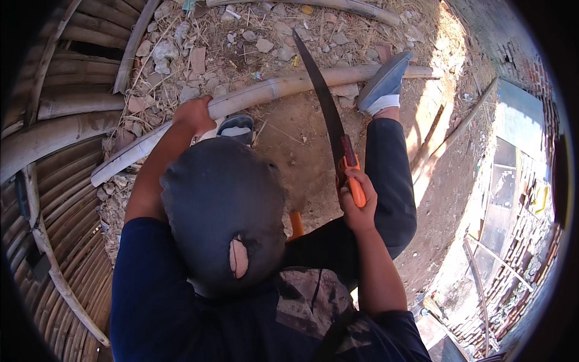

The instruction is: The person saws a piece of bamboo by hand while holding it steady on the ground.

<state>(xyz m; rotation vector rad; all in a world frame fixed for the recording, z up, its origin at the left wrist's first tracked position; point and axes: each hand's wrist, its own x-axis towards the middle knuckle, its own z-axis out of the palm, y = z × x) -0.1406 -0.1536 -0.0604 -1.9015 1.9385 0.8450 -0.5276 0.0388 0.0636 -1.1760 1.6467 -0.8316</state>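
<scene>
A split or whole bamboo pole (271, 90) lies across the ground in front of me. My left hand (196, 114) is closed around it, left of the middle. In my right hand (360, 205) is a handsaw (327, 108), gripped by its orange handle. Its long dark blade points up and away, passing over the pole; whether it touches the bamboo I cannot tell. My right foot, in a grey-blue shoe (386, 81), rests on or against the pole's right part. My bent left knee (223, 211), in dark torn trousers, hides part of the ground.
Broken bricks and stones (163, 57) with dry straw litter the ground at the far left. A slatted bamboo wall (72, 199) stands on the left. Another pole (338, 7) lies at the far edge. Beside my left leg an orange object (296, 224) is partly hidden.
</scene>
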